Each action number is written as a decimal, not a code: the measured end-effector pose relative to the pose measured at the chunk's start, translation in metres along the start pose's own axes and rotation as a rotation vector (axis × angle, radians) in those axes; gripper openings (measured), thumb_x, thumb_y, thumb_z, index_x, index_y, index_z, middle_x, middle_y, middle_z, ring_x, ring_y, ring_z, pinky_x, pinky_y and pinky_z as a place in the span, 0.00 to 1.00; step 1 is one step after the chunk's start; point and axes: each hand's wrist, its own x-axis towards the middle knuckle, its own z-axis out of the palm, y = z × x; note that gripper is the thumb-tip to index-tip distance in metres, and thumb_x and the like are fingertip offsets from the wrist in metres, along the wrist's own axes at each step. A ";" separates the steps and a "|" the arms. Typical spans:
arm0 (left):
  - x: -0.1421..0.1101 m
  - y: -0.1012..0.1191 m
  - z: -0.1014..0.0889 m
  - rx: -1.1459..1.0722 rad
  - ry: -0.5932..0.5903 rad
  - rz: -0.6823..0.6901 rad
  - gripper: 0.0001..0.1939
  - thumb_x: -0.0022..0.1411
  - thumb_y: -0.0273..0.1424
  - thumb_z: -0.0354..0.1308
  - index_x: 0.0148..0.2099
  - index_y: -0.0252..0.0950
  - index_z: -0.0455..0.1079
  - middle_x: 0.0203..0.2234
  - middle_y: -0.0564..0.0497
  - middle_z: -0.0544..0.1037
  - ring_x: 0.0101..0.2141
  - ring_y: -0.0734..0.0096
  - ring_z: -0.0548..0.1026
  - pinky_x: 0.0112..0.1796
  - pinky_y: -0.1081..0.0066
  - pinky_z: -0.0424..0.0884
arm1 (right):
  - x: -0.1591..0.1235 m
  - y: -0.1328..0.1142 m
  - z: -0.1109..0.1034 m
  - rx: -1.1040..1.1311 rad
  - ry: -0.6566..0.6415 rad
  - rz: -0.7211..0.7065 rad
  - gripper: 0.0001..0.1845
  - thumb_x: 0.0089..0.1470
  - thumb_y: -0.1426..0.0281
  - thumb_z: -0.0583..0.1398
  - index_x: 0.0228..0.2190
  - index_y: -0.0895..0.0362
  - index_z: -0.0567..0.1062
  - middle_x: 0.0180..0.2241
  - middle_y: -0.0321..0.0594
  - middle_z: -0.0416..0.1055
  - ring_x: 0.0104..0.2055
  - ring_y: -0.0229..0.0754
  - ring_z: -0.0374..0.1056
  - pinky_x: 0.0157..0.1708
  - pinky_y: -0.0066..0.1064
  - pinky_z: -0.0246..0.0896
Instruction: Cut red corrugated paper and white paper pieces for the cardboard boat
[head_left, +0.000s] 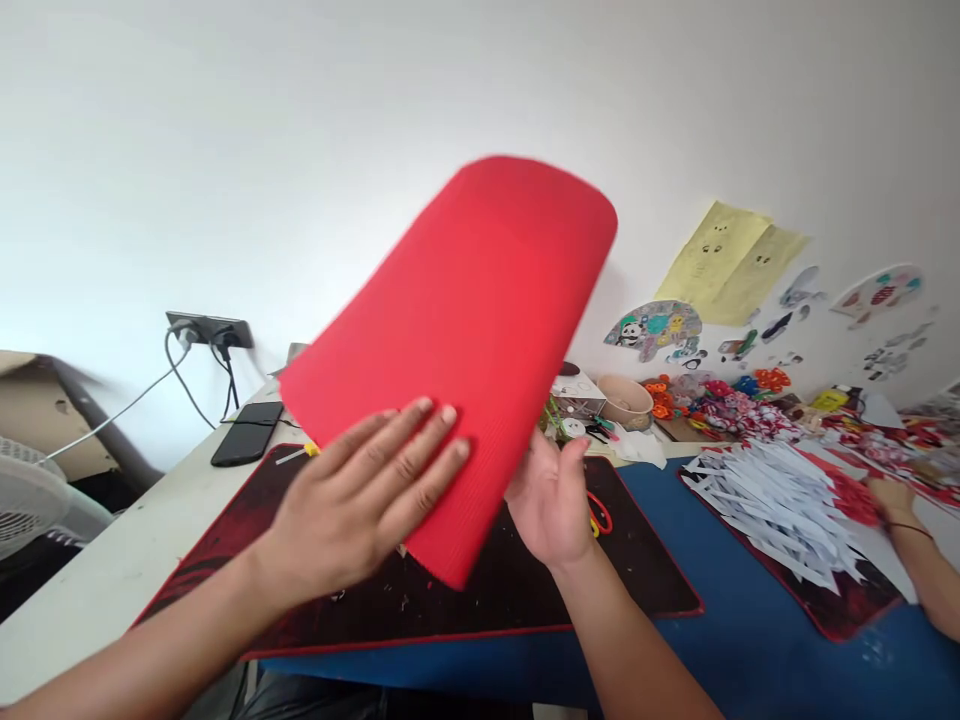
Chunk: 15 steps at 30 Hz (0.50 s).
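Note:
A sheet of red corrugated paper (pixel 480 310) is raised and curved in front of me, its top bending over. My left hand (pixel 352 490) lies across its lower left part, fingers stretched over the front; the thumb is mostly hidden beneath. Behind the lower right edge is my right hand (pixel 551 500), palm up with the thumb standing apart from the paper. The paper hides its other fingers. Partly behind that hand, red-handled scissors (pixel 602 514) rest on a dark desk mat (pixel 510 600) with red edging.
At left are a black phone (pixel 247 434), a white fan (pixel 34 490) and plugged-in cables. A round box (pixel 626 400) and colourful craft flowers (pixel 750 400) line the wall. On the right, another person's hand (pixel 892 500) is near a pile of white paper strips (pixel 772 510).

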 end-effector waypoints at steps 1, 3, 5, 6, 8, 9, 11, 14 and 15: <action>-0.004 0.009 0.005 -0.007 -0.035 0.039 0.34 0.76 0.25 0.49 0.81 0.41 0.59 0.73 0.48 0.70 0.75 0.59 0.63 0.74 0.57 0.60 | -0.003 -0.001 0.001 0.025 0.020 0.011 0.51 0.50 0.23 0.59 0.54 0.49 0.84 0.53 0.52 0.82 0.59 0.63 0.76 0.48 0.52 0.78; -0.010 0.023 0.015 -0.048 -0.048 0.090 0.31 0.77 0.24 0.47 0.78 0.33 0.62 0.73 0.43 0.71 0.76 0.56 0.61 0.76 0.57 0.55 | -0.009 -0.002 -0.001 0.052 0.073 0.026 0.43 0.53 0.30 0.66 0.54 0.50 0.83 0.54 0.52 0.82 0.60 0.64 0.76 0.53 0.57 0.77; -0.013 0.030 0.022 -0.094 -0.044 0.075 0.31 0.77 0.24 0.45 0.79 0.30 0.61 0.73 0.40 0.70 0.76 0.55 0.61 0.75 0.56 0.56 | -0.011 -0.003 -0.004 0.056 0.128 0.028 0.34 0.54 0.42 0.73 0.53 0.50 0.83 0.55 0.51 0.82 0.59 0.65 0.77 0.55 0.60 0.76; -0.013 0.032 0.024 -0.119 -0.041 0.052 0.32 0.77 0.24 0.44 0.80 0.30 0.59 0.73 0.40 0.70 0.76 0.55 0.62 0.75 0.56 0.57 | -0.011 -0.003 -0.006 0.056 0.146 0.028 0.31 0.54 0.46 0.74 0.53 0.50 0.83 0.54 0.51 0.83 0.58 0.65 0.78 0.55 0.61 0.76; -0.014 0.032 0.025 -0.170 -0.036 0.000 0.35 0.77 0.24 0.44 0.82 0.33 0.53 0.73 0.40 0.70 0.75 0.54 0.64 0.73 0.55 0.61 | -0.010 -0.005 -0.009 0.052 0.150 0.032 0.29 0.54 0.49 0.75 0.52 0.51 0.83 0.53 0.51 0.83 0.57 0.65 0.79 0.54 0.62 0.77; -0.014 0.032 0.023 -0.204 -0.038 -0.015 0.36 0.77 0.26 0.46 0.83 0.35 0.50 0.73 0.40 0.70 0.75 0.53 0.64 0.73 0.54 0.62 | -0.009 -0.006 -0.010 0.044 0.140 0.032 0.29 0.55 0.50 0.75 0.52 0.51 0.83 0.53 0.51 0.83 0.56 0.65 0.80 0.54 0.62 0.77; -0.019 0.027 0.016 -0.311 -0.072 -0.022 0.42 0.77 0.34 0.54 0.85 0.40 0.42 0.74 0.39 0.67 0.74 0.48 0.64 0.72 0.48 0.63 | -0.008 -0.011 -0.012 0.023 0.116 0.027 0.29 0.55 0.49 0.75 0.52 0.50 0.83 0.54 0.51 0.83 0.56 0.65 0.80 0.53 0.62 0.78; -0.035 0.012 0.004 -0.559 -0.202 -0.128 0.65 0.64 0.56 0.69 0.86 0.42 0.32 0.77 0.32 0.60 0.74 0.37 0.64 0.69 0.39 0.68 | -0.011 -0.020 -0.016 -0.017 0.097 0.016 0.30 0.51 0.47 0.77 0.50 0.48 0.84 0.54 0.48 0.84 0.53 0.64 0.81 0.50 0.60 0.80; -0.041 0.005 0.003 -0.632 -0.244 -0.218 0.65 0.63 0.59 0.68 0.86 0.44 0.33 0.77 0.33 0.59 0.74 0.36 0.65 0.66 0.40 0.73 | -0.014 -0.023 -0.017 -0.034 0.090 0.018 0.31 0.49 0.46 0.78 0.49 0.48 0.85 0.52 0.48 0.84 0.52 0.63 0.81 0.48 0.59 0.81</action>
